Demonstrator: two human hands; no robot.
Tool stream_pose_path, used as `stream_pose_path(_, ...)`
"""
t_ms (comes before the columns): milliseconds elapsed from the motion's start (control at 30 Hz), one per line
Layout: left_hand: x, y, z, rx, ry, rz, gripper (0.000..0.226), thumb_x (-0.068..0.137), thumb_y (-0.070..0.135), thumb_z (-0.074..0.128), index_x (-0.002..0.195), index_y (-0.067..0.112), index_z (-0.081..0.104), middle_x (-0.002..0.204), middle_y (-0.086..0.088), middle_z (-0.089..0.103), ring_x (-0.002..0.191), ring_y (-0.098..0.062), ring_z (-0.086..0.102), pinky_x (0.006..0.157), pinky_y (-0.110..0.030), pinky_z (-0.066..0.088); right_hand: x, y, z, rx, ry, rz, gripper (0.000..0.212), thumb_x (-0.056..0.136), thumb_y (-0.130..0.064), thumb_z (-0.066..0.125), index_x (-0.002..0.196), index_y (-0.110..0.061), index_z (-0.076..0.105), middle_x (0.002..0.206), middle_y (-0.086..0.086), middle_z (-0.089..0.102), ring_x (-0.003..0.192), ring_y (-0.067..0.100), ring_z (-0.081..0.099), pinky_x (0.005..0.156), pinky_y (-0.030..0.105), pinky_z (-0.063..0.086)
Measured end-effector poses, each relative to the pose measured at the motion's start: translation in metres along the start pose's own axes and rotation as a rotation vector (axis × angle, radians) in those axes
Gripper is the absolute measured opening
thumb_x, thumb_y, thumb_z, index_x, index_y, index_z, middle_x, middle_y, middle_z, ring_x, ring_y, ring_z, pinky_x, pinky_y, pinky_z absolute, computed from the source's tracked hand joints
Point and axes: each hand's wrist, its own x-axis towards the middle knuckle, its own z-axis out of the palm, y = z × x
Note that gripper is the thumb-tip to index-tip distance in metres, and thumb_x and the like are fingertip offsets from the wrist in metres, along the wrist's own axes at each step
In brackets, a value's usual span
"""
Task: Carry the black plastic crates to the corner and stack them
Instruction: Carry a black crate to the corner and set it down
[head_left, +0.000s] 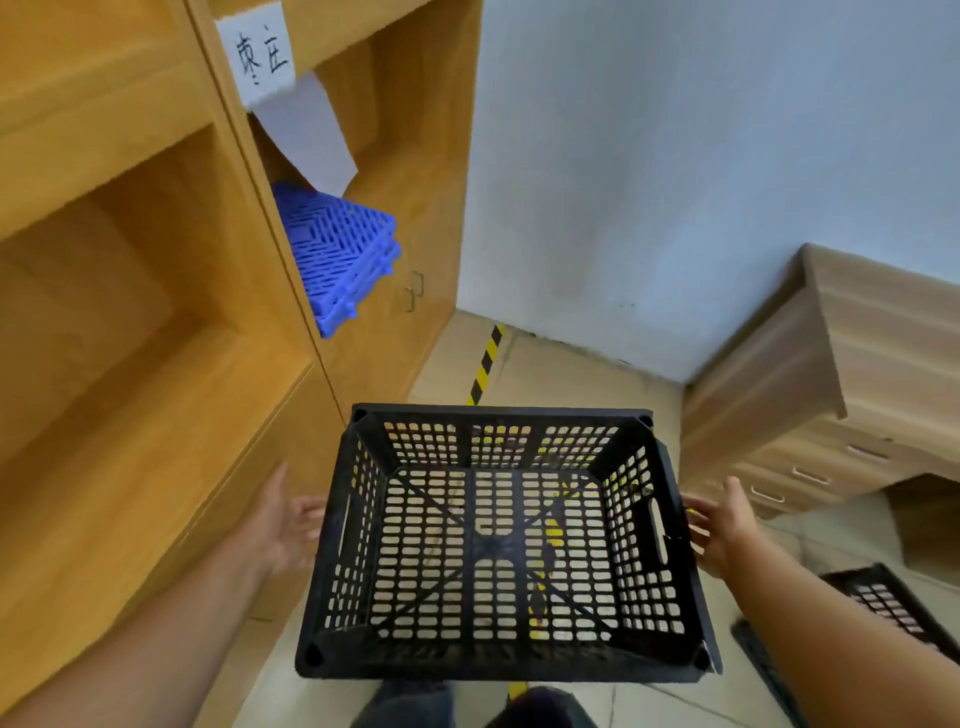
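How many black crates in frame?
2. One black crate sits centre frame between the left hand and right hand; a second crate is on the floor at right, partly cut off. Others may be out of view.

One wide-angle camera rides on the person's head, tilted steeply down and forward. It sits close above the black crate (498, 540), facing the floor (571, 374) corner where the wall (675, 182) meets.

Second black crate (898, 605) cut off by right edge, left hand (291, 525) and right hand (719, 525) fingertips hidden behind the held crate's (498, 540) side walls, paper label (258, 52) writing unreadable.
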Motion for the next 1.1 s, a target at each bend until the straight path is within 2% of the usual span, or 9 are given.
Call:
stream_pose_path(133,0.016,0.049,0.052,0.089,-0.017,0.011,0.087,0.082,0.077,0.023,0.125,0.005,0.049,0.126,-0.016,0.048,0.127,-0.036,0.039,0.105,-0.063,0.025,0.01,-0.023,-0.008,0.097,0.049,0.015,0.078,0.092,-0.064,0.017,0.124,-0.003,0.053,0.093,0.014,0.057,0.082,0.026,0.051,0.07,0.034,0.041)
stream_pose_path(233,0.036,0.076,0.096,0.159,-0.017,0.035,0.085,0.086,0.072,0.023,0.126,0.002,0.049,0.117,-0.017,0.051,0.124,-0.036,0.041,0.104,-0.059,0.025,0.026,-0.045,-0.016,0.136,0.073,0.043,0.078,0.092,-0.065,0.017,0.124,-0.003,0.053,0.093,0.013,0.057,0.082,0.026,0.052,0.065,0.034,0.04)
stream_pose_path(333,0.062,0.101,0.141,0.153,-0.04,0.036,0.089,0.086,0.071,0.022,0.128,-0.003,0.048,0.111,-0.02,0.056,0.108,-0.034,0.049,0.101,-0.05,0.031,0.055,-0.072,-0.026,0.16,0.085,0.07,0.08,0.091,-0.065,0.018,0.127,-0.003,0.052,0.099,0.014,0.058,0.086,0.028,0.053,0.071,0.036,0.042)
stream_pose_path(433,0.087,0.123,0.19,0.144,-0.052,0.018,0.091,0.085,0.073,0.023,0.127,-0.003,0.049,0.115,-0.022,0.055,0.112,-0.035,0.049,0.101,-0.048,0.033,0.091,-0.106,-0.035,0.157,0.082,0.09,0.079,0.092,-0.065,0.017,0.128,-0.003,0.05,0.113,0.015,0.054,0.102,0.03,0.05,0.085,0.041,0.039)
stream_pose_path(533,0.108,0.141,0.242,0.153,-0.031,0.036,0.086,0.088,0.07,0.023,0.123,-0.003,0.051,0.103,-0.021,0.057,0.099,-0.034,0.05,0.094,-0.047,0.035,0.131,-0.146,-0.044,0.157,0.079,0.1,0.078,0.093,-0.064,0.017,0.126,-0.003,0.051,0.115,0.015,0.053,0.105,0.03,0.048,0.085,0.042,0.039)
stream_pose_path(733,0.145,0.181,0.325,0.134,0.003,-0.02,0.083,0.085,0.073,0.02,0.106,0.003,0.059,0.107,-0.019,0.059,0.111,-0.034,0.049,0.106,-0.059,0.026,0.194,-0.226,-0.054,0.155,0.086,0.119,0.074,0.094,-0.061,0.018,0.125,-0.003,0.052,0.099,0.016,0.056,0.104,0.031,0.049,0.09,0.045,0.038)
stream_pose_path(800,0.158,0.195,0.345,0.126,0.01,-0.032,0.081,0.085,0.073,0.02,0.102,0.004,0.058,0.106,-0.017,0.06,0.109,-0.033,0.05,0.105,-0.061,0.025,0.213,-0.249,-0.053,0.16,0.079,0.118,0.074,0.094,-0.061,0.018,0.128,-0.003,0.05,0.108,0.016,0.055,0.105,0.032,0.048,0.09,0.046,0.037)
stream_pose_path(967,0.197,0.238,0.385,0.129,0.024,-0.032,0.087,0.082,0.075,0.023,0.122,0.004,0.053,0.121,-0.016,0.056,0.116,-0.032,0.048,0.103,-0.06,0.028,0.259,-0.297,-0.036,0.174,0.072,0.122,0.076,0.093,-0.063,0.019,0.134,-0.004,0.046,0.122,0.018,0.05,0.107,0.031,0.046,0.096,0.046,0.036)
stream_pose_path(1100,0.231,0.282,0.411,0.15,0.012,-0.03,0.088,0.082,0.076,0.024,0.122,0.004,0.054,0.124,-0.017,0.055,0.118,-0.032,0.046,0.101,-0.06,0.028,0.292,-0.33,-0.012,0.188,0.072,0.13,0.075,0.094,-0.062,0.02,0.134,-0.003,0.045,0.118,0.018,0.051,0.106,0.032,0.048,0.089,0.045,0.037)
